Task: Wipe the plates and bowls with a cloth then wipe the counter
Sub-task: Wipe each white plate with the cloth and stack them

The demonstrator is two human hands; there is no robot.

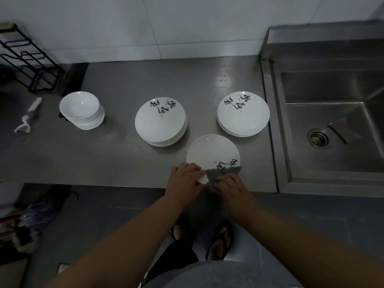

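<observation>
Right hand (232,186), fuzzy cloth (220,173), glossy plate (212,150)

Lower centre: plate (209,150), white, with black brush-script characters at its right rim. Against it, cloth (218,175), dark grey and unpatterned. Mid-frame, the centre stack (160,125) and right stack (243,117): white plates, the top one of each marked with similar black script and faint grey leaf strokes. Left of centre: bowls (80,104), plain white. The counter (124,159) and, at right, the sink (332,121): dull grey steel. Top: wall (187,26), white tiles with thin grey joints. Upper left: rack (31,65), black wire. Left edge: peeler (29,115), white and grey. Bottom: sandals (223,240), black.
</observation>
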